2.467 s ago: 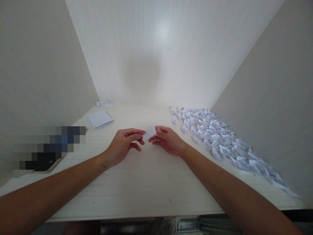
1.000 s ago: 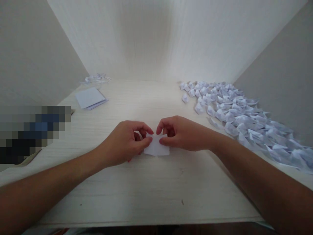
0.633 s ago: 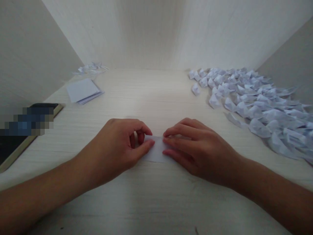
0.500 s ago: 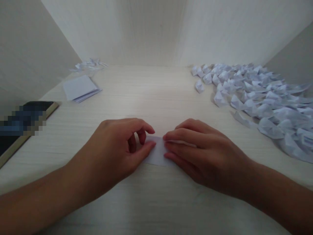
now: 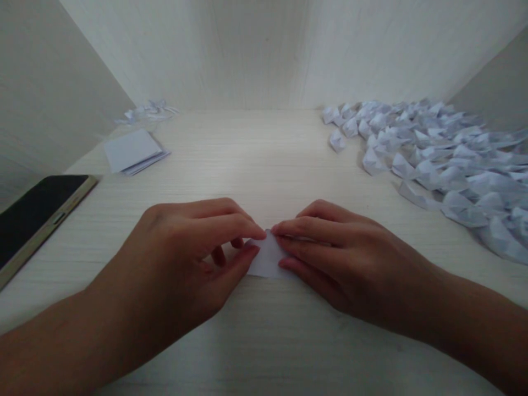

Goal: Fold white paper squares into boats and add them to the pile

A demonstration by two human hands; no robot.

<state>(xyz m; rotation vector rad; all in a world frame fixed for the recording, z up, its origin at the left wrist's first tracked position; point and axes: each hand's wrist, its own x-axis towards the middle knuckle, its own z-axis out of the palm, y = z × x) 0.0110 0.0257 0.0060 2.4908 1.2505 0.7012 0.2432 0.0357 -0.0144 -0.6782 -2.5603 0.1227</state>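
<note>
A small white sheet of paper (image 5: 268, 261) lies on the pale table between my two hands, its top corners folded so that the upper edge comes to a blunt peak. My left hand (image 5: 193, 247) grips the paper's left side, index fingertip at the peak and thumb on the lower left. From the other side, my right hand (image 5: 346, 253) presses on the right part, fingertips close together beside the peak and thumb below. Both hands cover the paper's side edges.
Many folded white paper pieces (image 5: 449, 159) are heaped on the right. A stack of white paper (image 5: 134, 151) sits at the back left, with thin paper scraps (image 5: 150, 111) behind it. A phone (image 5: 41, 214) lies at the left edge. Pale panels rise behind the table (image 5: 247, 154).
My left index finger has come down onto the paper's top edge, which was straight and now forms a peak. The right hand has stayed nearly in place.
</note>
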